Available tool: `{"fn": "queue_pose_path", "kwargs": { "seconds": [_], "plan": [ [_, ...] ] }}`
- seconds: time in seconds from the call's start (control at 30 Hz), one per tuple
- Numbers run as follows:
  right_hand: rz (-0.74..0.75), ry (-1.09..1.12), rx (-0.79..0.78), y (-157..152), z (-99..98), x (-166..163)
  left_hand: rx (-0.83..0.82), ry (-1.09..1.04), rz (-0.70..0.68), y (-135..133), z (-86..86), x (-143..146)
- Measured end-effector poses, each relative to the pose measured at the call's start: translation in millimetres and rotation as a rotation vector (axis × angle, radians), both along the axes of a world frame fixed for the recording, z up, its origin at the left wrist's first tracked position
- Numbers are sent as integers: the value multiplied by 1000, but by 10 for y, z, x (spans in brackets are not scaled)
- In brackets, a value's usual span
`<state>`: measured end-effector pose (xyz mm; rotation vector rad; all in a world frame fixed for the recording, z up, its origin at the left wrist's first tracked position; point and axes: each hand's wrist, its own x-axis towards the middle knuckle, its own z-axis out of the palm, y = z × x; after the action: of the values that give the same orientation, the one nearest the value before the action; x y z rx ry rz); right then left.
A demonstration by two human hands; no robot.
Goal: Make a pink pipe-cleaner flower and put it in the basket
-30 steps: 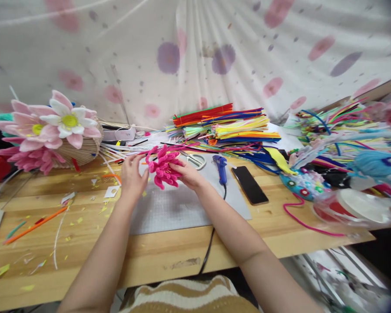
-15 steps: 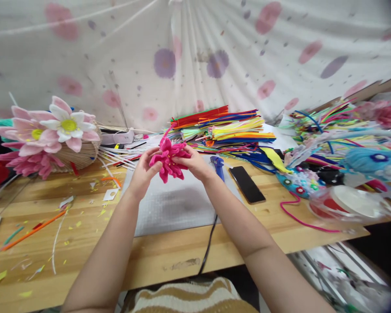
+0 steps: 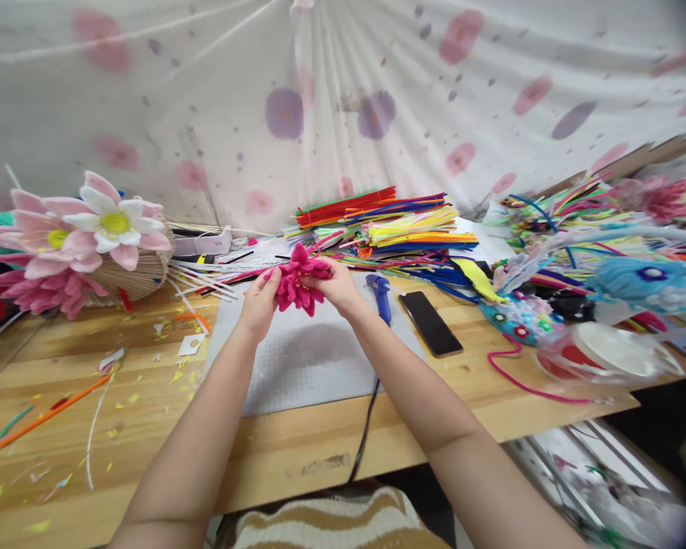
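A deep pink fuzzy pipe-cleaner flower [image 3: 300, 284] with small yellow tips at its centre is held above a grey cutting mat [image 3: 309, 366]. My left hand [image 3: 259, 305] pinches its left side, thumb on a petal. My right hand [image 3: 338, 288] grips the petals on the right between thumb and fingers. A pink strand sticks out leftward past my left fingers, and another rises at the upper right. Just right of my right hand lies a blue glue gun [image 3: 380, 297] on the mat, its black cord running to the table's front edge.
A black phone [image 3: 431, 323] lies right of the mat. Behind are bundled coloured pipe cleaners [image 3: 411, 229]. Pink and white flowers [image 3: 114, 223] stand at left, above scraps and an orange pipe cleaner [image 3: 51, 412]. A clear plastic container [image 3: 600, 354] sits at right.
The flower has turned in my hands, so its yellow-tipped centre shows more and a strand now points left. My left hand has shifted its grip on the left side. The view has moved slightly.
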<state>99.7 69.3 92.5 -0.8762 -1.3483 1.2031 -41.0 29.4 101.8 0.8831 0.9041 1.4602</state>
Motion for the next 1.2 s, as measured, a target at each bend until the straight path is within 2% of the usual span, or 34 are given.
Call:
{"fn": "queue_pose_path", "kwargs": {
  "seconds": [0.13, 0.3, 0.43, 0.93, 1.1, 1.2],
  "plan": [
    [-106, -93, 15, 14, -70, -52, 32, 34, 22, 40, -12, 70],
    [-113, -167, 37, -5, -73, -98, 12, 111, 297, 153, -71, 178],
    [-75, -165, 37, -6, -51, -84, -23, 178, 397, 212, -115, 205],
    [51, 1, -95, -8, 26, -5, -16, 320, 385, 220, -117, 210],
    [61, -46, -88, -12, 7, 18, -45, 361, 362, 215, -128, 190],
    [70, -82, -72, -3, -4, 48, -42, 311, 309, 208, -122, 164]
  ]
}}
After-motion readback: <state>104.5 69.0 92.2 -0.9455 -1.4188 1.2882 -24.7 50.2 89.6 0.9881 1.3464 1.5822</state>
